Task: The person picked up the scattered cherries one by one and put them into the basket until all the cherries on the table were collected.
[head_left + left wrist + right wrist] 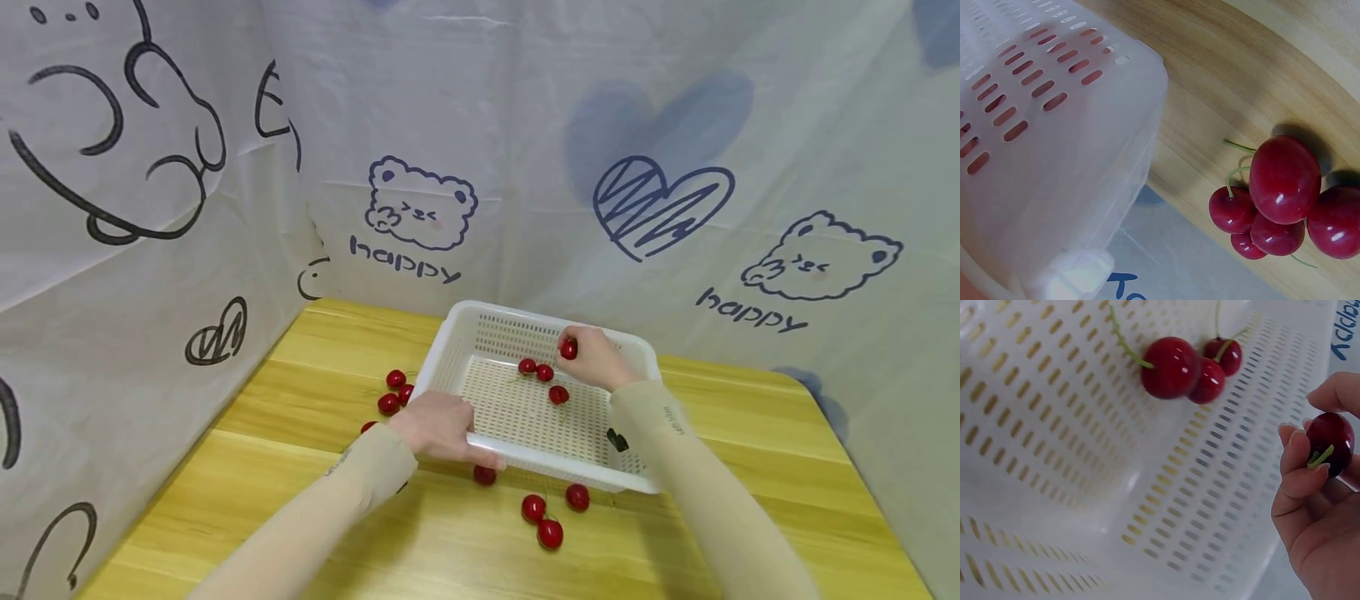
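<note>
A white plastic basket (551, 460) with slotted walls stands on the table. My left hand (441, 423) grips its rim at the near left corner; in the left wrist view the basket's wall (1079, 181) fills the left side. Over the basket's far right part, my right hand (596, 360) pinches a dark red cherry (1330, 442) between thumb and fingers, its short green stem showing. Three other cherries lie inside the basket, among them a stemmed cherry (1169, 367).
Left of the basket several cherries (1285, 181) are bunched on the wooden table (270, 467). More cherries (550, 533) lie in front of it. A small dark object (617, 440) shows beside the right sleeve. Printed cloth (525, 208) hangs behind and at both sides.
</note>
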A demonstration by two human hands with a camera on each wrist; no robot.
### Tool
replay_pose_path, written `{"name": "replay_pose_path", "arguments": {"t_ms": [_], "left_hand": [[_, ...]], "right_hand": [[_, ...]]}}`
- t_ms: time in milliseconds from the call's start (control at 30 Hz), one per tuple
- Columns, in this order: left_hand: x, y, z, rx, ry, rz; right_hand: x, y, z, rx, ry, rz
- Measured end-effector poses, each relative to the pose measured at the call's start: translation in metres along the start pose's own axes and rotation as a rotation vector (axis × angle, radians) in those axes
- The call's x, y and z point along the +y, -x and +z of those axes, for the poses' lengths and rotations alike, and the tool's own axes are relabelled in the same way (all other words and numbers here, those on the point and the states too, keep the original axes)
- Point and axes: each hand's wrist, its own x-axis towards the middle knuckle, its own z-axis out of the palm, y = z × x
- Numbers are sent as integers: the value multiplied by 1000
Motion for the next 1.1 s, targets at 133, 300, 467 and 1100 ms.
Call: {"name": "replay_pose_path", "arguments": {"t_ms": [133, 300, 467, 1100], "left_hand": [[1, 0, 0, 1, -4, -5], [2, 1, 0, 4, -8, -4], [2, 1, 0, 4, -11, -4], [1, 2, 0, 8, -19, 1]], "right_hand": [[4, -1, 9, -41, -12, 43], [8, -1, 17, -89, -8, 104], [13, -2, 22, -109, 26, 118], [10, -4, 25, -129, 73, 107]]}}
